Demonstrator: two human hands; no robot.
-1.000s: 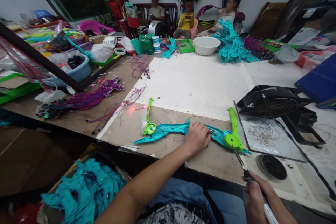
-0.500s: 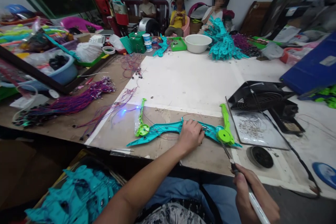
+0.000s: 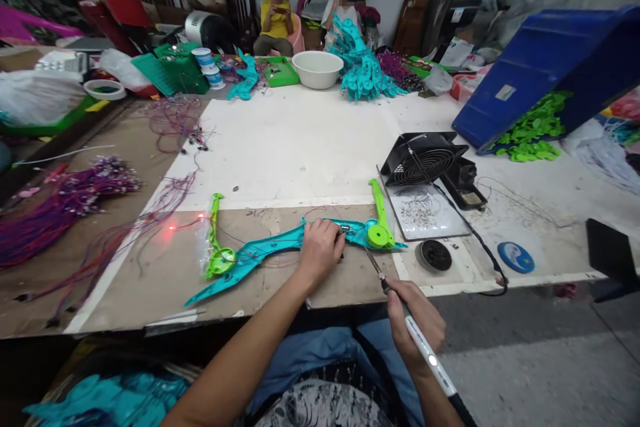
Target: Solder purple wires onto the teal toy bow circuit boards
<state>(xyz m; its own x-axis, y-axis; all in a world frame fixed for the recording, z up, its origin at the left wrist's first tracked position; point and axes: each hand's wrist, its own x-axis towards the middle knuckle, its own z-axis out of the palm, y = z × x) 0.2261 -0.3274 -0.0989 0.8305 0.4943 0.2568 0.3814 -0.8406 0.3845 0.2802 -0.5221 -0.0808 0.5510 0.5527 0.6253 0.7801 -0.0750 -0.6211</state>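
Note:
A teal plastic bow-shaped body (image 3: 270, 247) lies on the table's front part, a green arm (image 3: 215, 240) at its left end and a green arm (image 3: 381, 235) with a round hub at its right. My left hand (image 3: 323, 250) is closed over the bow's middle; its fingertips are partly hidden. A small metal part (image 3: 345, 228) shows just beyond them, and thin wires run along the bow. In my right hand (image 3: 415, 320) is a soldering iron (image 3: 425, 347), its tip pointing at the bow's underside near the right hub. A small light (image 3: 201, 217) glows red by the left arm.
At right stand a black fan (image 3: 420, 159), a white tile (image 3: 425, 213) with scraps, a round black tin (image 3: 434, 256) and a blue lid (image 3: 516, 257). Wire bundles (image 3: 75, 207) lie left. Teal parts (image 3: 360, 60) and a white basin (image 3: 318, 70) stand behind. Several people sit beyond.
The view has swung to the right. The small light has turned from blue to red. My left hand stays on the bow, and the soldering iron stays close to its right end.

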